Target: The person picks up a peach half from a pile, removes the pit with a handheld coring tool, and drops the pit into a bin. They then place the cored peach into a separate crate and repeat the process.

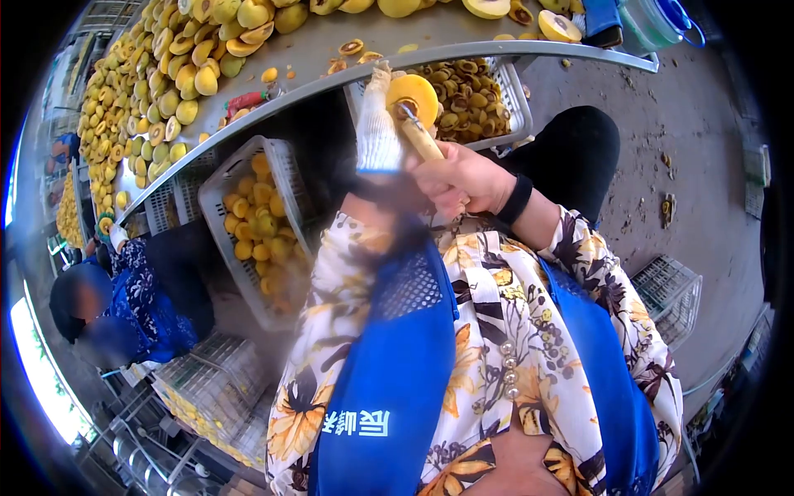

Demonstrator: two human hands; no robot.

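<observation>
My left hand, in a white knitted glove, grips a yellow peach half with its cut face turned up. My bare right hand, a black band at its wrist, is closed around the wooden handle of a pitting spoon. The spoon's metal tip meets the dark pit hollow in the middle of the peach half. Both hands are just off the table's near edge. Below and behind them stands a white crate full of brown-centred peach scraps.
A metal table carries a large heap of peaches, with a red-handled tool near its rim. A crate of yellow peach halves stands below at left. Farther left sits a co-worker. An overturned-looking crate lies right.
</observation>
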